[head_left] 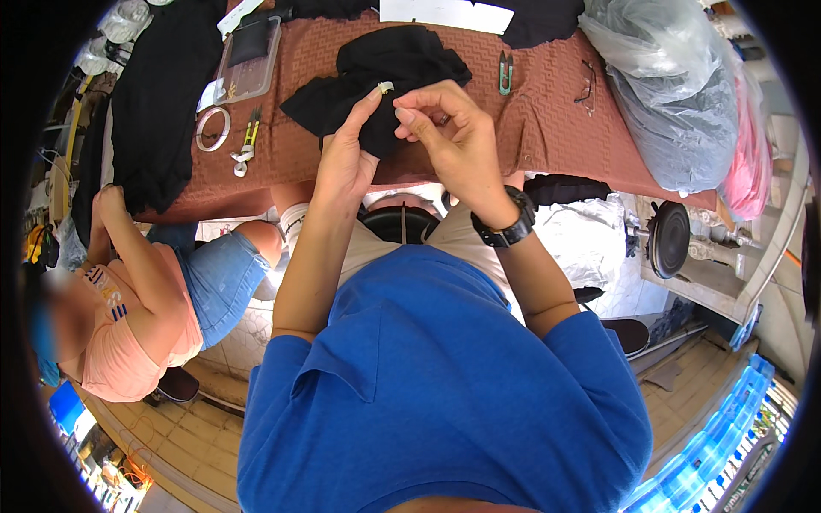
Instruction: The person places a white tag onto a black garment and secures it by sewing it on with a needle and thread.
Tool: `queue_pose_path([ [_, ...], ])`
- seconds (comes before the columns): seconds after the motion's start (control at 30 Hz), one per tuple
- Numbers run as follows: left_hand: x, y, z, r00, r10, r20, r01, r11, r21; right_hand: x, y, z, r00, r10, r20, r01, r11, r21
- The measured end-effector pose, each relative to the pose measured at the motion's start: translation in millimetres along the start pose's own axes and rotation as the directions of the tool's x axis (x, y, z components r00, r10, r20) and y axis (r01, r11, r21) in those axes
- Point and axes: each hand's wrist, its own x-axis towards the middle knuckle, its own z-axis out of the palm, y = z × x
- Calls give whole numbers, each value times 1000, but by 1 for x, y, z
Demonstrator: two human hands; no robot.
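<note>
A black cloth garment lies bunched on the table in front of me. My left hand grips its near edge, the thumb on top. A small whitish piece, perhaps a label, shows at that thumb's tip. Just to the right, my right hand is closed in a pinch, thumb against fingertips, close to the left thumb. Whatever those fingers hold is too small to make out. A black watch sits on the right wrist.
On the brown-covered table lie green thread snips, yellow-handled snips, a white tape roll, a clear plastic box and eyeglasses. A bulky plastic bag stands at right. Another person sits at left beside black cloth.
</note>
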Motion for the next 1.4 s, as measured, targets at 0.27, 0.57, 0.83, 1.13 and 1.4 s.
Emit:
queue_pose_path([
  [0.27, -4, 2, 3, 999, -34, 14, 35, 999, -41, -3, 25, 7, 987, -65, -146, 50, 993, -106],
  [0.57, -8, 1, 9, 999, 36, 3, -36, 998, 43, -2, 28, 5, 984, -78, -163, 61, 993, -104],
  [0.83, -10, 0, 12, 998, 58, 5, -58, 996, 64, -1, 28, 4, 985, -57, -164, 42, 995, -95],
  [1.13, -11, -2, 13, 997, 77, -5, -77, 994, 78, -1, 26, 3, 986, 9, -167, -17, 999, -45],
  [1.4, -12, -4, 14, 996, 90, -16, -89, 992, 91, -1, 30, 1, 988, 13, -151, -14, 1000, -7],
])
